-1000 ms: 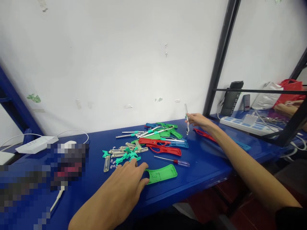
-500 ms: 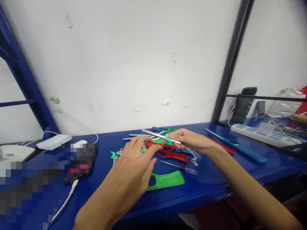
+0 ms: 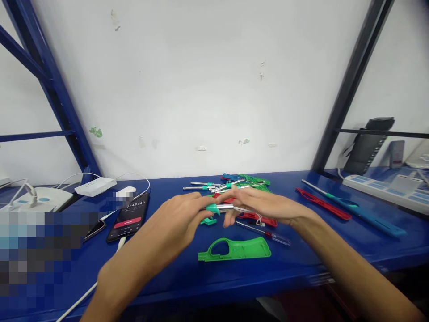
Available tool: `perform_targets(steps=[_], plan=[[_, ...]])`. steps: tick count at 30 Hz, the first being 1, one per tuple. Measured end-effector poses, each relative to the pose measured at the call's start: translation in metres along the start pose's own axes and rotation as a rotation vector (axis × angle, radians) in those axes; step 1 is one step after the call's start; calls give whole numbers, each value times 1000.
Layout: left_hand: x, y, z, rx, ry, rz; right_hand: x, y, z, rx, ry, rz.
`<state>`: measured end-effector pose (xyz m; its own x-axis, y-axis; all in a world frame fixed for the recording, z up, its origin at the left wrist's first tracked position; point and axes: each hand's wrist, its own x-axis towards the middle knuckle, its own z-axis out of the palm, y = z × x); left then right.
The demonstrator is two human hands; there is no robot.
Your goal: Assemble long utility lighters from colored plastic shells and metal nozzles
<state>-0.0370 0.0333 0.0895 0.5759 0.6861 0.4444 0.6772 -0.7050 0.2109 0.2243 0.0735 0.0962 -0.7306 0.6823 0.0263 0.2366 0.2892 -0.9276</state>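
Held by my left hand is a metal lighter tube with a green collar, between thumb and fingers. Its far end is hidden by that hand. My right hand lies over the tube's wire end with its fingers stretched out and apart. A thin white wire runs from the tube beneath this hand, and a small white end hangs below it. Below both hands, a green plastic lighter casing half lies inner side up. A screwdriver with a clear and red handle lies behind it, partly near red casing parts.
More metal tubes and green casings are piled at the back. A red casing and a blue lighter casing with a tube lie right. Left are a phone, cables and a white box; a power strip sits right.
The tube has come lower, its collar now by my left fingertips. My right hand has opened from its pinch and spread across the wire end. The view has turned slightly left.
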Motion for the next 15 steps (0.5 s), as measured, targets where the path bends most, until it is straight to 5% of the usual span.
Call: perform_targets(steps=[4, 8, 15], plan=[[-26, -8, -5, 75, -10, -102, -22, 16, 0, 35, 62, 13], [-51, -4, 7, -39, -125, -130, -35, 41, 22, 54, 248, 85], [-60, 5, 34, -206, -47, -238, -37, 54, 56, -90, 427, 91]])
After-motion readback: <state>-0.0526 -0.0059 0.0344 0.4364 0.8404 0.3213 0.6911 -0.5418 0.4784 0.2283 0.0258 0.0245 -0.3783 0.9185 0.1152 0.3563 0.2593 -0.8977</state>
